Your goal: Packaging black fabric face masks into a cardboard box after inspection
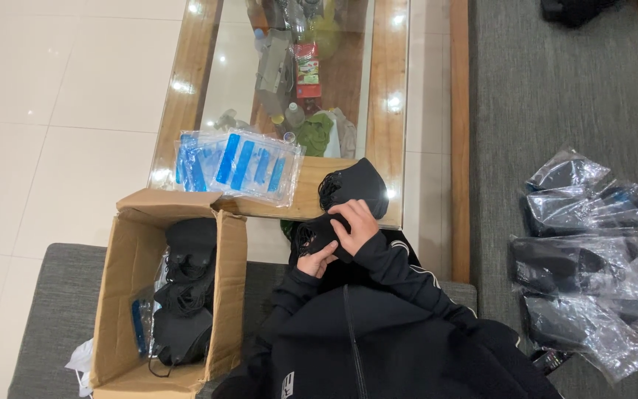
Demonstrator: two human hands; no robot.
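Left hand (317, 260): gripping black mask (348, 196) from below.
Right hand (354, 224): pressing on mask.
Cardboard box (123, 295): holding more masks.

a home living room: grey sofa (555, 111), glass-topped wooden coffee table (389, 111), pale tiled floor (60, 111).

The room is evenly bright from lamps overhead. Small white glare spots sit on the glass top of the bench (389, 103), around twelve o'clock, and weaker ones on the pale floor tiles (60, 111) at ten o'clock. The clear bags (592, 273) at three o'clock shine a little. Black clothing at six o'clock loses detail. Shadows are soft. The picture is sharp, with slight bending at the edges.
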